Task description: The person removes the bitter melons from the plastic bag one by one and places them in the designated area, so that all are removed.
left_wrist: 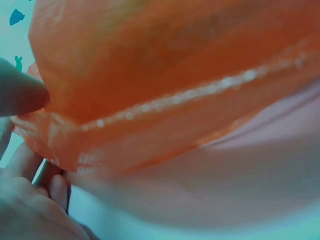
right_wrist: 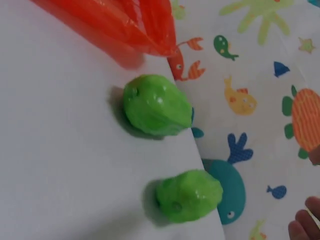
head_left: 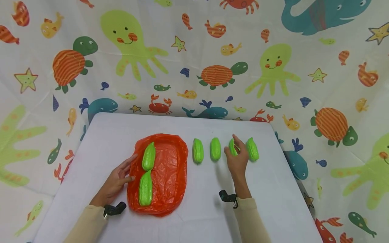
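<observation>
Step in hand, as I judge it: a reach for the third of four glossy, ridged, oblong bright-green vegetables [head_left: 232,147] laid in a row from two o'clock of the red plastic-film-covered tray [head_left: 166,168] and on toward half past two. Right hand [head_left: 238,158] over that third one, thumb and forefinger parted widely about it, nothing gripped; whether skin touches it, cannot tell. Left hand [head_left: 117,180] at the tray's nine o'clock edge, thumb over the rim, fingers curled outside, the crinkled film pinched between. Two matching green vegetables already in the tray, an upper one [head_left: 149,157] near eleven o'clock and a lower one [head_left: 146,189] between seven and eight, ends meeting or nearly so. Next move seems to call for thumb and fingers closing around the third vegetable without nudging its neighbours, the left hand keeping the rim steady; smooth skin could slip. Surface: white tabletop [head_left: 194,226], soft shadow at five o'clock of the tray. Room: pale fabric backdrop [head_left: 188,54] printed with turtles, octopuses, crabs, whales and fish, behind the table's twelve o'clock edge and down both sides. Beige sleeves [head_left: 253,219] enter at seven and five o'clock, a black wrist camera [head_left: 227,196] on each arm.
</observation>
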The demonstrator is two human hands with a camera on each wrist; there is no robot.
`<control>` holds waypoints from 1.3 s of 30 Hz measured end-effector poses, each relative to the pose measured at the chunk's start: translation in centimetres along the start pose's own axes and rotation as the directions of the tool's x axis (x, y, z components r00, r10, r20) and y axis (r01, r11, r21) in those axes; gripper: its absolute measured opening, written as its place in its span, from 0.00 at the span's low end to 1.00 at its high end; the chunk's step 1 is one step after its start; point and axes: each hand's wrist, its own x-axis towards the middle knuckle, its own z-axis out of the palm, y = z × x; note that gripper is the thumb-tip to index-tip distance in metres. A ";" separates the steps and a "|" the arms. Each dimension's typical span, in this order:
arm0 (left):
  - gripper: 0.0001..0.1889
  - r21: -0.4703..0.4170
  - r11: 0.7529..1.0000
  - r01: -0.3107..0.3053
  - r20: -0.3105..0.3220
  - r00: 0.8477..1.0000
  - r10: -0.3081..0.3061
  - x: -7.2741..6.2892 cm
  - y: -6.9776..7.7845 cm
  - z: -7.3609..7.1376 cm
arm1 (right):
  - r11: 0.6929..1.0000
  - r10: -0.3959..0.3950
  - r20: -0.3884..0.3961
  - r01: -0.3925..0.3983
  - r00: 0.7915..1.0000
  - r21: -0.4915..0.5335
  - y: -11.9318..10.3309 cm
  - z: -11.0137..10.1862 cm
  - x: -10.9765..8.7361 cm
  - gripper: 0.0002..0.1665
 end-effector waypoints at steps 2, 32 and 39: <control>0.43 0.002 1.000 -0.001 0.001 1.000 0.001 0.0 0.1 0.0 | 1.000 -0.011 0.002 0.011 1.000 0.026 -0.2 0.9 -0.6 0.35; 0.43 -0.019 0.999 -0.034 0.017 0.999 0.034 -0.1 0.0 -0.1 | 0.979 -0.125 0.306 0.067 0.944 0.194 -4.2 12.8 -10.2 0.37; 0.43 -0.026 0.999 -0.036 0.024 0.999 0.036 0.0 -0.2 -0.1 | 0.976 -0.089 0.372 0.006 0.924 0.220 -5.0 14.8 -11.6 0.38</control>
